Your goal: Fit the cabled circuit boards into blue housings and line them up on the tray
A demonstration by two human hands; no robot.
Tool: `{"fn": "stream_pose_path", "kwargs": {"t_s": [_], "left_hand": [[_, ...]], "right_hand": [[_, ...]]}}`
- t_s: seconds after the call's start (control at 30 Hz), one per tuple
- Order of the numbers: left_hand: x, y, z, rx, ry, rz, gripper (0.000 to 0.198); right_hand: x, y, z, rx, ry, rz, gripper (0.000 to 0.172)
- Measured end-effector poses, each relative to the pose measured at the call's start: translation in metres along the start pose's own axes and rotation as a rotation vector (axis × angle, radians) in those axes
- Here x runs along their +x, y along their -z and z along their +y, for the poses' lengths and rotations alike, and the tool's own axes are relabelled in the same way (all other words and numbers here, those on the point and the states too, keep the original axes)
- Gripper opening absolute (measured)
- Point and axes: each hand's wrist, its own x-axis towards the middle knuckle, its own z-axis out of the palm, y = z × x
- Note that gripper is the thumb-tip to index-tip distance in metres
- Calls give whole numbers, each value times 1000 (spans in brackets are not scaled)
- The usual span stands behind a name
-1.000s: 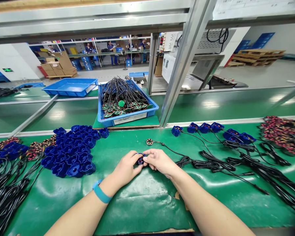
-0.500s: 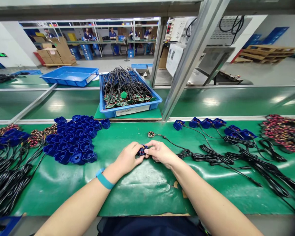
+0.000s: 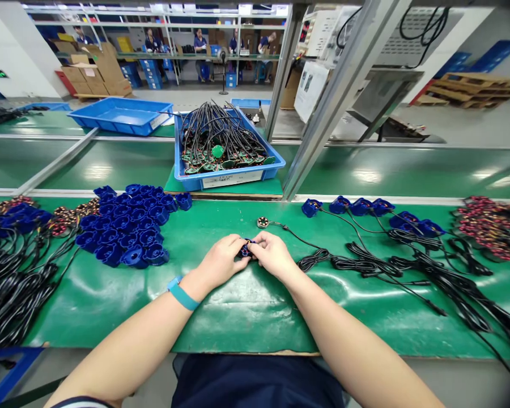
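Note:
Between my two hands, low over the green mat, is a small blue plastic housing (image 3: 246,248) with coloured wires in it. My left hand (image 3: 224,258) is wrapped round its left side, thumb in front. From the right, my right hand (image 3: 272,253) pinches at the wires and rim of the same housing; the fingertips hide much of it. Just beyond the hands lies a round copper-wound motor stator (image 3: 262,222), its black cable (image 3: 300,238) running off to the right.
Empty blue housings (image 3: 127,224) cluster at left beside coiled black cables (image 3: 21,277). Wired housings (image 3: 361,207), bundled cables (image 3: 433,277) and piled stators (image 3: 491,226) occupy the right. Behind stand a blue tray (image 3: 191,182) of circuit boards and a metal post (image 3: 323,113). Several people work far off.
The view has tipped downward slightly, so the bench sits higher in the picture. Both hands stay on the blue housing; the right fingers have shifted a little at its edge.

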Motion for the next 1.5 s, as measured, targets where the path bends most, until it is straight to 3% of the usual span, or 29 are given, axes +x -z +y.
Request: {"fn": "stream_pose_path", "kwargs": {"t_s": [0.1, 0.2, 0.37, 0.43, 0.53, 0.63, 0.7, 0.9, 1.1, 1.23, 1.37, 1.5], "left_hand": [[2, -2, 3, 45, -19, -7, 21], [5, -3, 6, 71, -18, -7, 17], [6, -5, 0, 28, -7, 3, 19], [4, -5, -4, 11, 1, 31, 25], [0, -2, -9, 30, 40, 62, 34], [0, 2, -10, 31, 39, 26, 35], [1, 4, -10, 20, 18, 3, 33], [4, 0, -12, 71, -18, 22, 33], [5, -2, -13, 95, -4, 35, 37], [9, 0, -10, 73, 23, -24, 34], [15, 5, -8, 65, 62, -63, 31], [14, 7, -14, 70, 62, -57, 33]], "right_hand": [[2, 0, 0, -197, 54, 96, 9], [5, 1, -3, -311, 69, 114, 11], [6, 6, 1, -251, 82, 45, 10], [1, 10, 3, -220, 105, 24, 20], [-12, 19, 4, -304, 260, 39, 41], [-23, 23, -1, -447, 523, 20, 43], [-28, 21, -5, -558, 592, -3, 46], [-31, 11, -13, -859, 559, 1, 58], [-29, 9, -15, -964, 503, -43, 66], [-26, 4, -23, -1028, 455, -65, 63], [-25, 4, -30, -1041, 427, -76, 61], [-26, 14, -24, -909, 456, -107, 65]]}}
